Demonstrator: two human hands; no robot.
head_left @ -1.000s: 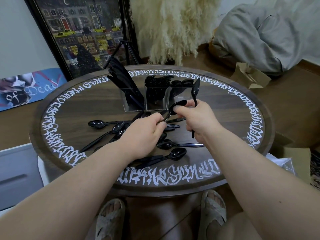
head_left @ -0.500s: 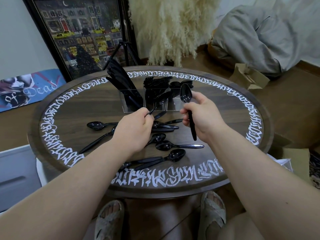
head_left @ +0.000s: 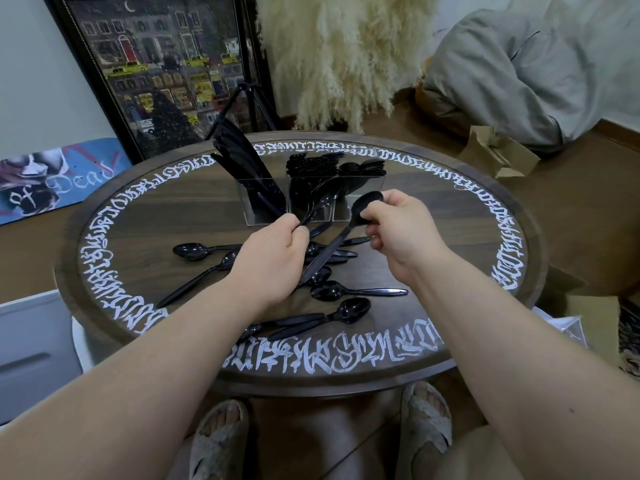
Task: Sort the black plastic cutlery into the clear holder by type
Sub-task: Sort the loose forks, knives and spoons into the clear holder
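The left hand [head_left: 273, 261] hides several spoon handles [head_left: 221, 247] beneath it.

round wooden table [head_left: 433, 244], white script ringing its rim | framed city painting [head_left: 166, 64] leaning on wall behind | pampas grass [head_left: 346, 53] beside it | black tripod [head_left: 254, 105] | blue skateboard deck [head_left: 52, 178] on floor, left | grey cushion [head_left: 519, 71], right | cardboard box [head_left: 498, 154]
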